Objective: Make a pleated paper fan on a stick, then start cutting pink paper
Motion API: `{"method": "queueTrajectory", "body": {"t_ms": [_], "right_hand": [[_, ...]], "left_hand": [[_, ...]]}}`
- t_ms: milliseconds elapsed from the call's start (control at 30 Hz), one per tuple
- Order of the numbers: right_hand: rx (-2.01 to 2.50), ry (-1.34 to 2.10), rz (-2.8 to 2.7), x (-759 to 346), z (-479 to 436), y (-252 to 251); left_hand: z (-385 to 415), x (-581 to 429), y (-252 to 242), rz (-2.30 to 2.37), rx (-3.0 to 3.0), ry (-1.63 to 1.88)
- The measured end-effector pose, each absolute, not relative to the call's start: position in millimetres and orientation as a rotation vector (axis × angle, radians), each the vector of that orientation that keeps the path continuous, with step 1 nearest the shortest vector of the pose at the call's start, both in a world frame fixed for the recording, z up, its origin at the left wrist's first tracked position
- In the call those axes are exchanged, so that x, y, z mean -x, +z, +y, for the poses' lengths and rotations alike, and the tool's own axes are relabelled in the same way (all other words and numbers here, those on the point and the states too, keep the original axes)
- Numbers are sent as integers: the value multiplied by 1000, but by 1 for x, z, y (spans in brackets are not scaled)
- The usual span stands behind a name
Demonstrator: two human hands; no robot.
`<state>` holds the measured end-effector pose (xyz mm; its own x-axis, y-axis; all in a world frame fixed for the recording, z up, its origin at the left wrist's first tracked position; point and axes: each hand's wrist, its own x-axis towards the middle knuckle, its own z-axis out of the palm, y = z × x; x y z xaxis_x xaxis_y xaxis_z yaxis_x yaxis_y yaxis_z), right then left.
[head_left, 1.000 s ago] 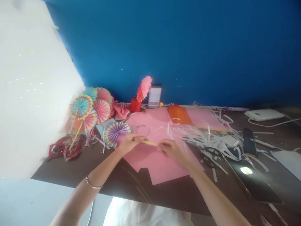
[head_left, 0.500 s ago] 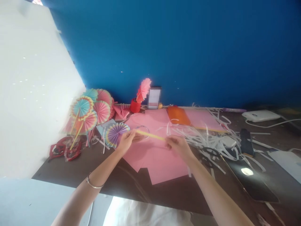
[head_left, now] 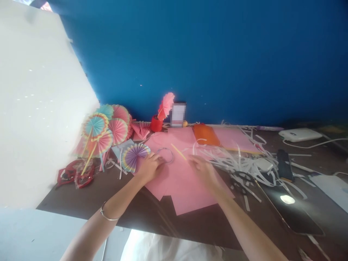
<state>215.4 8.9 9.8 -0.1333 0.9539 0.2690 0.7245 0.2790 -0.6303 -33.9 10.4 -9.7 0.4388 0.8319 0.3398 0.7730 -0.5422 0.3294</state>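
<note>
Your left hand (head_left: 149,167) rests loose against the tape ring (head_left: 165,155); your right hand (head_left: 202,169) meets the yellow stick (head_left: 178,151) on the pink paper (head_left: 185,188), grip unclear. Finished fans (head_left: 103,127) pile left; this stick is bare.

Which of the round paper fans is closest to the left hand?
The purple fan, lying flat beside the left hand; the pink and teal fans stand farther left.

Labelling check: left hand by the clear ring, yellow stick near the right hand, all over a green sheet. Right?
Not quite. The head view shows the sheet is pink, not green. The rest holds: the left hand is by the clear ring, and the yellow stick is near the right hand.
</note>
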Motion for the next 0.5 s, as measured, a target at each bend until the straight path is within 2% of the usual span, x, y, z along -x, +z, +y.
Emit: {"method": "queueTrajectory", "body": {"t_ms": [333, 500], "right_hand": [[1260, 457, -2279, -214, 8, 6], [1197, 314, -2387, -213, 10, 1]], "left_hand": [[9, 33, -13, 1346, -2445, 788], [7, 32, -11, 1336, -2462, 777]]}}
